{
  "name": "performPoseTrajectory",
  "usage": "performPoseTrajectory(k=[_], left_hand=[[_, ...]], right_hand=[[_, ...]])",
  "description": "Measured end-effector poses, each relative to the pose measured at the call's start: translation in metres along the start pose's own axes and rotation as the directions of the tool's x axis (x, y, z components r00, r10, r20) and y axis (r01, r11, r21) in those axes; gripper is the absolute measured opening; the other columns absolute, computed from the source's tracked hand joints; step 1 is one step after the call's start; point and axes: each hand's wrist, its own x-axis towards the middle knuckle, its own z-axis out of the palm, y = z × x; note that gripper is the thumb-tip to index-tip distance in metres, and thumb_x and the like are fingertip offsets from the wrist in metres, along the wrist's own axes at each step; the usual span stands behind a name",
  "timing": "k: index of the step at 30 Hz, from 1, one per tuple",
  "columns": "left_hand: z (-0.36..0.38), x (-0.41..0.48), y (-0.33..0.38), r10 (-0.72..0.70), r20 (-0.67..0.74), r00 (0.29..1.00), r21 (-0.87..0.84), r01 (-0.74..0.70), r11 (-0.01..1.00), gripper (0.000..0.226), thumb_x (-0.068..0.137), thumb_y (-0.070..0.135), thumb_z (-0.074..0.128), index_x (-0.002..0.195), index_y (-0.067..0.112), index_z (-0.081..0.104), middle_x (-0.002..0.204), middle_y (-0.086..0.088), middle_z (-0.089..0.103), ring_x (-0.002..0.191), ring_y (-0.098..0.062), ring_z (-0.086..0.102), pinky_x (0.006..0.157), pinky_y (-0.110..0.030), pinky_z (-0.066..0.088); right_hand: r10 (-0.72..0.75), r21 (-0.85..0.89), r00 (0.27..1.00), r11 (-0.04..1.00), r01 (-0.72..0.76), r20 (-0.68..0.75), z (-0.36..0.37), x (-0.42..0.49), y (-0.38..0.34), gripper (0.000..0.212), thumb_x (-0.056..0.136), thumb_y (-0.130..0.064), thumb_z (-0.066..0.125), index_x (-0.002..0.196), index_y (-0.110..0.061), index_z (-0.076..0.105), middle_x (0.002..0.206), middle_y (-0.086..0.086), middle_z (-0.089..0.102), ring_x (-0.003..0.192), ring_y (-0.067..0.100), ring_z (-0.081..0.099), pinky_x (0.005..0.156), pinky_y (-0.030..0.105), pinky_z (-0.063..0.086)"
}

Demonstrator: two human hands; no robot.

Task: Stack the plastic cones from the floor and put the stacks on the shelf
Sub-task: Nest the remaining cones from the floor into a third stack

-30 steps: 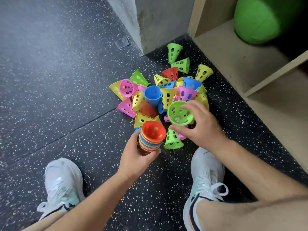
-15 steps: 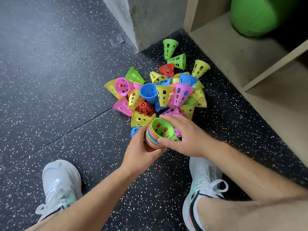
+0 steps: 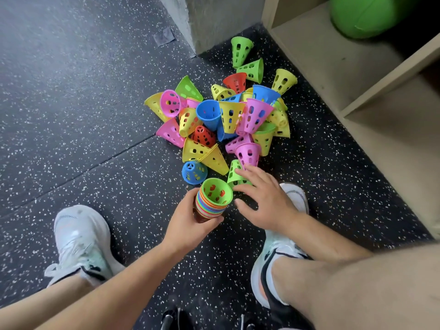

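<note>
Early stage: L hand (image 3: pixel 190 225) grips one multi-colour stack (image 3: pixel 213 198) at 6 o'clock of the loose pile (image 3: pixel 228 117), R hand (image 3: pixel 264 201) spread, empty, by a green cone (image 3: pixel 234 173); most cones unstacked, no stacks on shelf (image 3: pixel 333 58) at 2 o'clock.

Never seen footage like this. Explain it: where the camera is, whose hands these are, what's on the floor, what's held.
No machine here: a person wears one camera on the head, looking down at their own hands. The left hand has its grip on a nested stack of cones, green one on top. The right hand is open, fingers spread over a green cone at the near edge of the loose pile on the speckled floor. At upper right stands a wooden shelf holding a green ball.
</note>
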Motion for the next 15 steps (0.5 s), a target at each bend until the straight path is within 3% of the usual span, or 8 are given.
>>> performPoseTrajectory(k=[3, 6, 8, 12, 15], left_hand=[[0.000, -0.001, -0.001, -0.004, 0.004, 1.000, 0.010, 0.004, 1.000, 0.068, 0.075, 0.022, 0.094, 0.125, 0.040, 0.051, 0.116, 0.025, 0.066, 0.105, 0.015, 0.060, 0.084, 0.000, 0.039], [-0.001, -0.001, -0.001, -0.001, 0.008, 1.000, 0.013, 0.001, 1.000, 0.068, 0.074, 0.023, 0.094, 0.122, 0.044, 0.051, 0.115, 0.025, 0.067, 0.105, 0.013, 0.060, 0.083, 0.000, 0.040], [-0.003, 0.001, -0.001, 0.000, 0.010, 1.000, 0.017, -0.001, 1.000, 0.067, 0.074, 0.023, 0.094, 0.120, 0.047, 0.051, 0.114, 0.025, 0.067, 0.104, 0.012, 0.061, 0.084, -0.001, 0.040], [-0.005, 0.005, 0.000, 0.001, 0.008, 1.000, 0.001, -0.001, 1.000, 0.067, 0.075, 0.021, 0.094, 0.128, 0.036, 0.055, 0.116, 0.022, 0.068, 0.104, 0.013, 0.061, 0.084, -0.001, 0.041], [-0.007, 0.007, 0.000, 0.000, -0.005, 1.000, -0.007, 0.000, 1.000, 0.066, 0.075, 0.019, 0.093, 0.128, 0.033, 0.055, 0.115, 0.021, 0.068, 0.100, 0.015, 0.061, 0.081, -0.001, 0.041]], right_hand=[[0.002, -0.092, 0.999, 0.996, 0.002, 0.046, 0.006, -0.002, -0.001, 0.039, 0.090, -0.044, 0.058, 0.124, -0.027, 0.067, 0.156, -0.009, 0.038, 0.152, 0.014, 0.018, 0.121, 0.037, 0.018], [0.035, -0.164, 0.996, 0.986, -0.022, 0.080, 0.005, 0.000, -0.001, 0.043, 0.092, -0.046, 0.054, 0.130, -0.026, 0.063, 0.159, -0.010, 0.035, 0.153, 0.014, 0.013, 0.121, 0.026, -0.002], [0.050, -0.213, 0.994, 0.977, -0.028, 0.099, 0.005, 0.001, -0.001, 0.048, 0.094, -0.047, 0.052, 0.134, -0.023, 0.060, 0.160, -0.010, 0.033, 0.153, 0.015, 0.011, 0.121, 0.026, -0.007], [0.036, -0.247, 0.998, 0.969, -0.021, 0.056, 0.003, 0.003, -0.001, 0.055, 0.093, -0.047, 0.051, 0.138, -0.014, 0.057, 0.158, -0.006, 0.037, 0.152, 0.017, 0.018, 0.124, 0.035, 0.009], [0.071, -0.167, 0.997, 0.984, -0.070, 0.004, -0.002, 0.008, 0.002, 0.062, 0.095, -0.052, 0.050, 0.142, -0.013, 0.051, 0.156, -0.002, 0.040, 0.150, 0.016, 0.023, 0.123, 0.040, 0.019]])
